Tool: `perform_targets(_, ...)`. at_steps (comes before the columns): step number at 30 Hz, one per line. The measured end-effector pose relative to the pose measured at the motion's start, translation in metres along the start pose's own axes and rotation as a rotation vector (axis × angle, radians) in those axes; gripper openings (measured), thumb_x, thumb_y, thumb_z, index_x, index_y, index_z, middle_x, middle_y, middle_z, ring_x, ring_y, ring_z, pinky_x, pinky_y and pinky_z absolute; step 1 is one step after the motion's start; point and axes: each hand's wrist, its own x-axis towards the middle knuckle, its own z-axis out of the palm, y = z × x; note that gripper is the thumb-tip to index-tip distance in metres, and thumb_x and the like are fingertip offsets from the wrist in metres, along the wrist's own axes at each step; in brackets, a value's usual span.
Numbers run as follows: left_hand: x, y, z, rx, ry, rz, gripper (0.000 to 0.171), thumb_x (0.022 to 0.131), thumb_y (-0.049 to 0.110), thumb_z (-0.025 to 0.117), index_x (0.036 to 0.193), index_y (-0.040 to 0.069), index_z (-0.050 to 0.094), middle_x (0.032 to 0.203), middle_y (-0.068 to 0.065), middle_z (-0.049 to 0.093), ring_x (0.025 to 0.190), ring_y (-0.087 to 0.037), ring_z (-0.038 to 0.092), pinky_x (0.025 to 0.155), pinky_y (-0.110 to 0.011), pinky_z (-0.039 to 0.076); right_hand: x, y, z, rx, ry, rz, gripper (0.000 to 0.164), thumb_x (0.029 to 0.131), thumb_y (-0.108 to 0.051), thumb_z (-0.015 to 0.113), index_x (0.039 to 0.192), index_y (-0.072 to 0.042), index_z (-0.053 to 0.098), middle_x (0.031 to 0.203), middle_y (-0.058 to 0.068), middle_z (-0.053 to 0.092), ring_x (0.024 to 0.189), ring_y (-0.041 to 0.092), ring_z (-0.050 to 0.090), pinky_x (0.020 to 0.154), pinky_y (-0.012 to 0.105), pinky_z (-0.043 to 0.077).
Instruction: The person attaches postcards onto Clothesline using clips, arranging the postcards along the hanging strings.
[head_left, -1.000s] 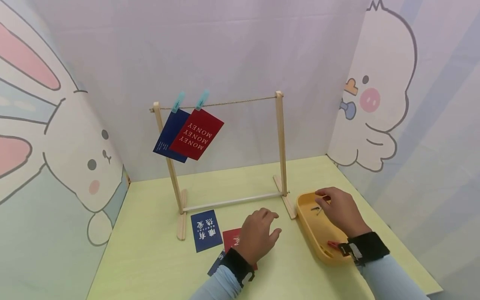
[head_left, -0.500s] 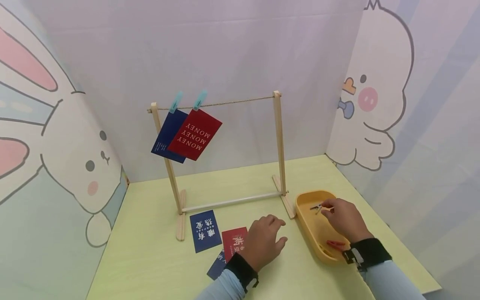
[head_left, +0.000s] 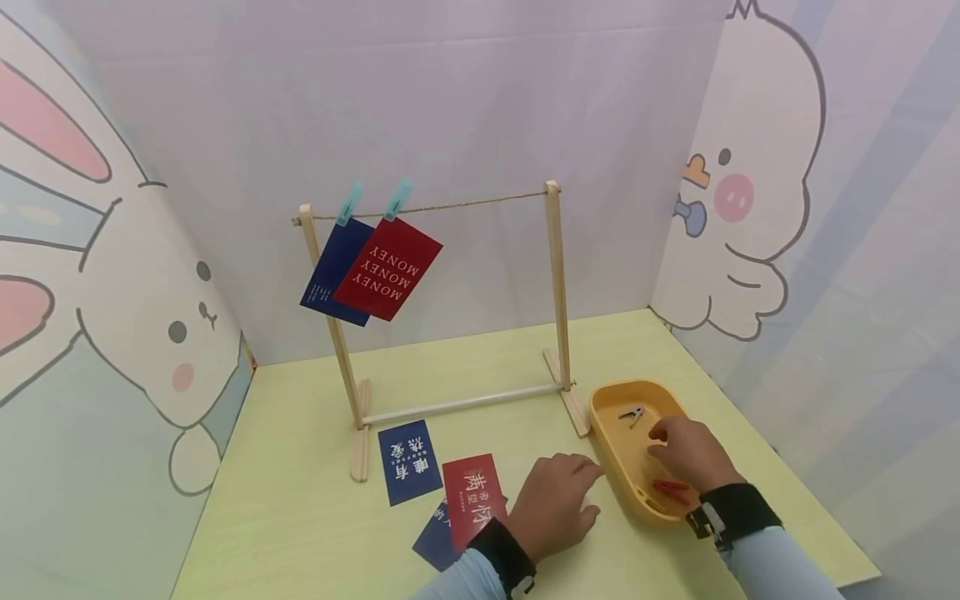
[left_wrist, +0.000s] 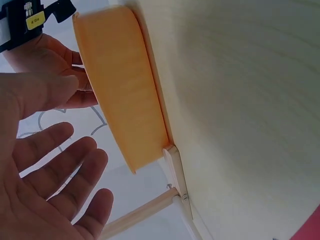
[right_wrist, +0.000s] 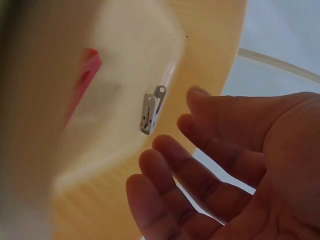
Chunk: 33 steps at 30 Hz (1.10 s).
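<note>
My right hand (head_left: 693, 454) hovers over the yellow basin (head_left: 611, 446), its fingers loosely bent and holding nothing. In the basin lie a silvery metal clip (right_wrist: 149, 112), near those fingertips in the right wrist view, and a red clothespin (head_left: 671, 490). A small yellow piece, hard to make out, lies by the near end. Left of the basin, my left hand (head_left: 553, 508) is held over the table with relaxed, spread fingers (left_wrist: 82, 175) and nothing in them. Beside its wrist, a red card (head_left: 471, 492) partly covers a dark blue card (head_left: 435, 537).
A wooden rack (head_left: 560, 292) with a string (head_left: 480, 202) stands behind. Two light blue clothespins (head_left: 397, 200) hold a blue card (head_left: 326, 279) and a red card (head_left: 390, 271), which overlap. Another blue card (head_left: 410, 462) lies by the rack's left foot (head_left: 361, 450).
My right hand has shifted toward the near part of the basin, away from the metal clip. My left hand has moved right and nearer, uncovering more of the red card.
</note>
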Motion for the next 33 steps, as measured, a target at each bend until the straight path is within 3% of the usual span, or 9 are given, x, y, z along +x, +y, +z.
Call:
perform_targets(9, 0.004, 0.016, 0.006, -0.007, -0.073, 0.097, 0.055, 0.079, 0.035, 0.071, 0.128, 0.020, 0.053, 0.130, 0.001, 0.053, 0.111, -0.012, 0.048, 0.086, -0.034, 0.048, -0.005, 0.003, 0.006, 0.019, -0.094, 0.053, 0.023, 0.079, -0.015, 0.074, 0.096, -0.001, 0.067, 0.089, 0.010, 0.064, 0.070, 0.023, 0.053, 0.072, 0.045, 0.054)
perform_targets(24, 0.007, 0.028, 0.021, -0.024, -0.200, 0.087, 0.068, 0.081, 0.037, 0.070, 0.141, 0.024, 0.040, 0.144, 0.001, 0.038, 0.124, -0.012, 0.035, 0.098, -0.036, 0.041, -0.013, 0.006, 0.013, 0.056, -0.126, 0.077, 0.013, 0.073, -0.004, 0.071, 0.086, -0.003, 0.069, 0.069, 0.006, 0.057, 0.059, 0.020, 0.052, 0.051, 0.032, 0.048)
perform_targets(33, 0.008, 0.033, 0.021, 0.004, -0.214, 0.100, 0.067, 0.080, 0.039, 0.070, 0.139, 0.025, 0.042, 0.143, 0.001, 0.040, 0.122, -0.012, 0.038, 0.096, -0.035, 0.042, -0.017, 0.002, 0.012, 0.051, -0.133, 0.073, 0.008, 0.069, -0.001, 0.072, 0.072, -0.005, 0.066, 0.059, 0.005, 0.055, 0.051, 0.020, 0.051, 0.044, 0.031, 0.045)
